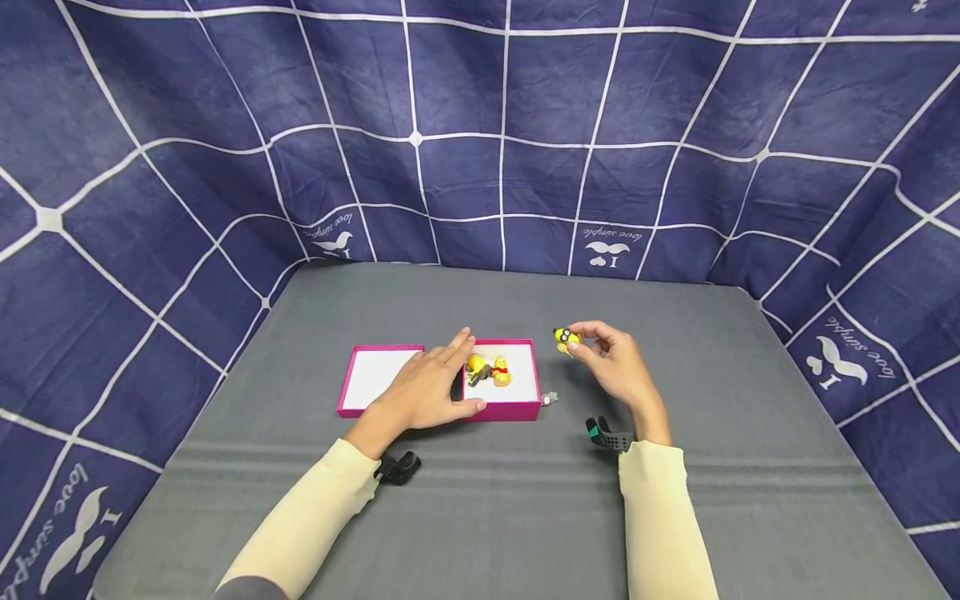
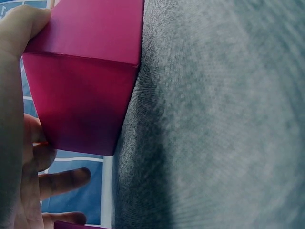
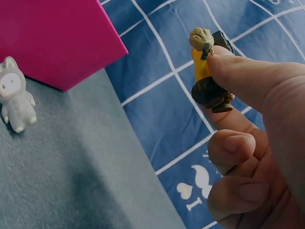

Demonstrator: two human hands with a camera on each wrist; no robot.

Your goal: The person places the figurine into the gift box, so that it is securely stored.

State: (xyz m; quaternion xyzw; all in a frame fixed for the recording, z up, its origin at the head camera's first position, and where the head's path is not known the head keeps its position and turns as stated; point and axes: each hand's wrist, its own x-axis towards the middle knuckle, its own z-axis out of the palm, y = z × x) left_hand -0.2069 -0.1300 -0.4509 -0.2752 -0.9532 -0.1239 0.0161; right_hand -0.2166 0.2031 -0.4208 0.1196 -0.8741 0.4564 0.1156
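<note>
Between thumb and fingertips, my right hand (image 1: 617, 367) pinches a small yellow figurine (image 1: 567, 336) with big goggle-like eyes, above the table to the right of the pink box (image 1: 510, 412). In the right wrist view the figurine (image 3: 201, 67) shows dark brown and tan parts. My left hand (image 1: 427, 379) rests at the box's left side, fingers stretched along it and thumb against the front wall. Inside the box lie a yellow bear figurine (image 1: 501, 372) with a red band and another yellow figurine (image 1: 477, 364) with dark parts, partly hidden by my left hand.
A pink-rimmed lid or tray (image 1: 375, 375) with a white inside lies left of the box, partly under my left hand. A small grey figurine (image 3: 19, 98) with pointed ears lies by the box's right wall. Blue checked cloth (image 1: 465, 175) hangs behind the grey table (image 1: 495, 517).
</note>
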